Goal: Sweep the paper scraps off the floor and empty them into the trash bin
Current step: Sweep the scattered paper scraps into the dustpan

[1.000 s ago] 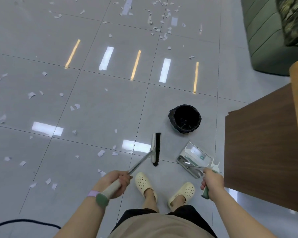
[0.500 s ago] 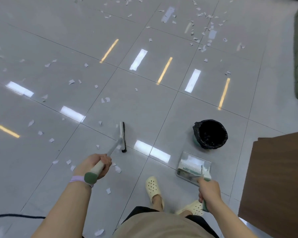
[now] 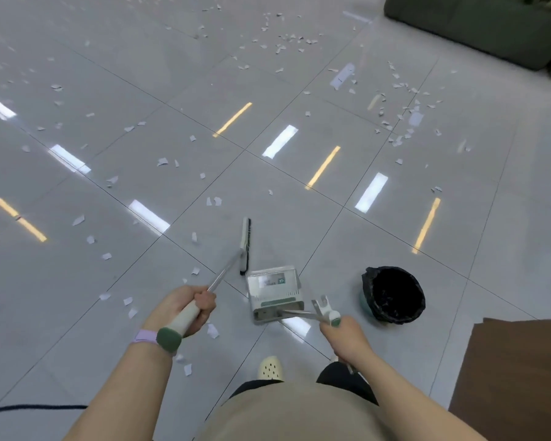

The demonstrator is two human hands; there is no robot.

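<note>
My left hand [image 3: 185, 310] grips the white and green handle of a broom [image 3: 245, 245], whose black-bristled head stands on the floor just left of the dustpan. My right hand [image 3: 345, 337] grips the handle of a metal dustpan [image 3: 272, 292] that lies low over the tiles in front of me. A trash bin [image 3: 393, 294] lined with a black bag stands to the right of the dustpan. White paper scraps [image 3: 163, 161] are scattered over the grey tiles, with a dense patch [image 3: 401, 113] far right and several scraps [image 3: 131, 302] near my left hand.
A brown wooden cabinet [image 3: 516, 377] stands at the lower right. A dark green sofa [image 3: 477, 23] fills the top right corner. A black cable [image 3: 32, 408] runs along the floor at the lower left. My shoe [image 3: 269, 367] shows below the dustpan.
I have stepped and turned left: the bin and cabinet slid right in view. The broom head and the dustpan have come close together in front of me.
</note>
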